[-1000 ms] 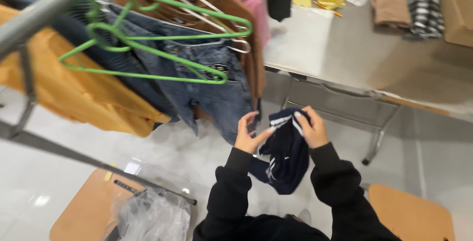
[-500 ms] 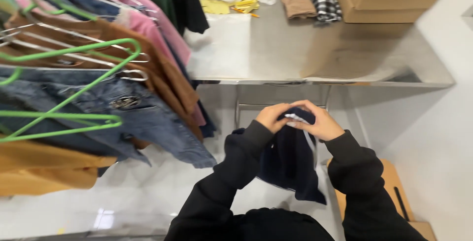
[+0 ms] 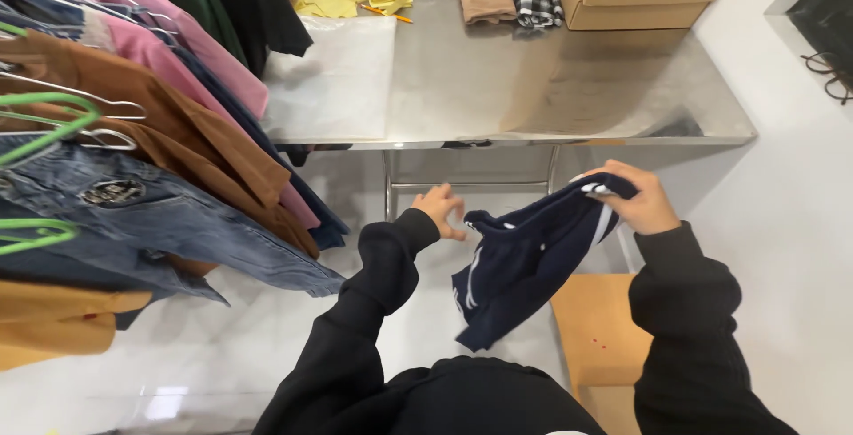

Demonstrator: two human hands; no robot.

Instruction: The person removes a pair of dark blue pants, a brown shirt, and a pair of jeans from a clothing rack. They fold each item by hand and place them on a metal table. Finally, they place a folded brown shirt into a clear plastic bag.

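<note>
Holding up a dark blue garment (image 3: 524, 262) with white stripes, the right hand (image 3: 641, 199) pinches one top corner, its fingers (image 3: 613, 188) closed tight on the cloth. The left hand (image 3: 442, 209) is just beside the other end of the garment, with its fingers spread open and holding nothing. The cloth hangs down in the air between the two black sleeves, in front of the shiny metal desk (image 3: 551, 88) and above a brown box (image 3: 600, 328) on the floor.

It looks like the step in hand is opening the garment out to see its shape. A good next move would need the left hand to catch the loose corner near it, so both hands hold the top edge and the cloth hangs flat.

A rail of hung clothes, with blue jeans (image 3: 160, 222) and a brown shirt (image 3: 169, 124), is off to the left.
</note>
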